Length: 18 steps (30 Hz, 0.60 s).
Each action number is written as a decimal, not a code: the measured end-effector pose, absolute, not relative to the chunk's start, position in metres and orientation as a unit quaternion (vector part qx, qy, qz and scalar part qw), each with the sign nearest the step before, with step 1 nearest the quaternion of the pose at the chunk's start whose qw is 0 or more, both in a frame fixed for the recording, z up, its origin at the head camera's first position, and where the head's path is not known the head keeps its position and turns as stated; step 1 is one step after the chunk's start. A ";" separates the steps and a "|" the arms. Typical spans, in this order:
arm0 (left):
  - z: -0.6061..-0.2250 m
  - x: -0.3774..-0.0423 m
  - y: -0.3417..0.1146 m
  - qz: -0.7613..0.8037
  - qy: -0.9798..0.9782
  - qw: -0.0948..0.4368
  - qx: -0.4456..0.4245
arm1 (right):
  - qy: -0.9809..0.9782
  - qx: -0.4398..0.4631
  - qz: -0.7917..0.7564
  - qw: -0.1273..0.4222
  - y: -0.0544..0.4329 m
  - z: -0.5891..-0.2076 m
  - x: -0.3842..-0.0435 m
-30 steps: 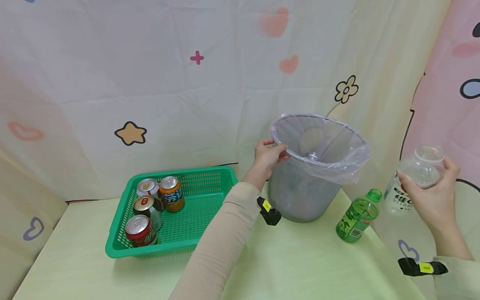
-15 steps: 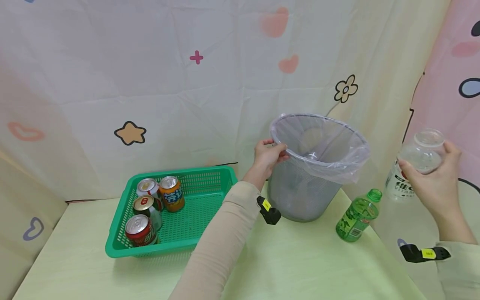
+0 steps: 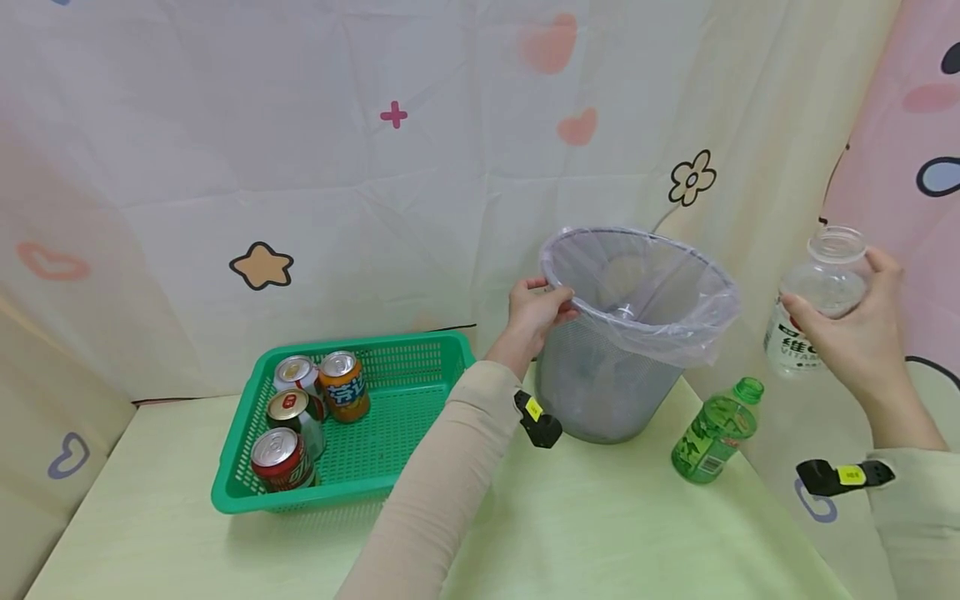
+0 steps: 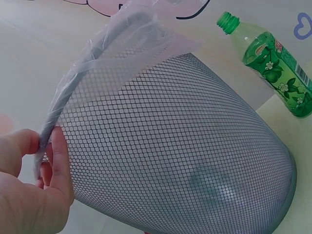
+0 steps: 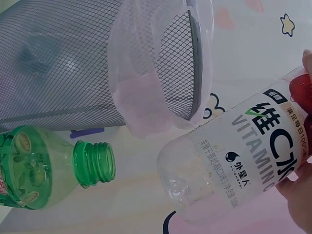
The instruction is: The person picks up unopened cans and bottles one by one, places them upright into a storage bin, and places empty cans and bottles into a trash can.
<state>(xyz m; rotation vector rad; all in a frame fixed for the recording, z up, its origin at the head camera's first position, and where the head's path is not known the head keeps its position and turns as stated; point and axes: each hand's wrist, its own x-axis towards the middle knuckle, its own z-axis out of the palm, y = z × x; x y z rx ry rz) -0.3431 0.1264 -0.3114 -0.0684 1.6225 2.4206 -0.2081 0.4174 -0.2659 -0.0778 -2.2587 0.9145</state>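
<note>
My left hand [image 3: 534, 315] pinches the rim of a grey mesh waste bin [image 3: 600, 383], thumb on one side and fingers on the other in the left wrist view. A translucent plastic liner [image 3: 675, 337] hangs over the bin's rim. Off to the right, my right hand [image 3: 862, 342] grips a clear plastic bottle [image 5: 229, 156] with a white vitamin C label and no cap, held upright in the air. Between bin and right hand stands a green plastic bottle [image 3: 716, 433], capless, near the table's right edge. Through the mesh, something clear and bluish-green [image 4: 214, 185] shows in the bin.
A green plastic basket [image 3: 397, 450] on the left of the table [image 3: 600, 533] holds several drink cans, among them an orange can [image 3: 345, 387] and a red can [image 3: 283, 461]. A patterned curtain [image 3: 420, 217] hangs right behind.
My right hand has lifted the clear bottle higher and, lately, brought it slightly left toward the bin. My left hand stays on the rim; bin, basket and green bottle keep their places.
</note>
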 end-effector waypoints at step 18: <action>-0.309 -0.342 0.127 0.821 0.560 0.109 -0.029 | -0.880 0.011 0.351 0.321 0.416 -0.245 -0.224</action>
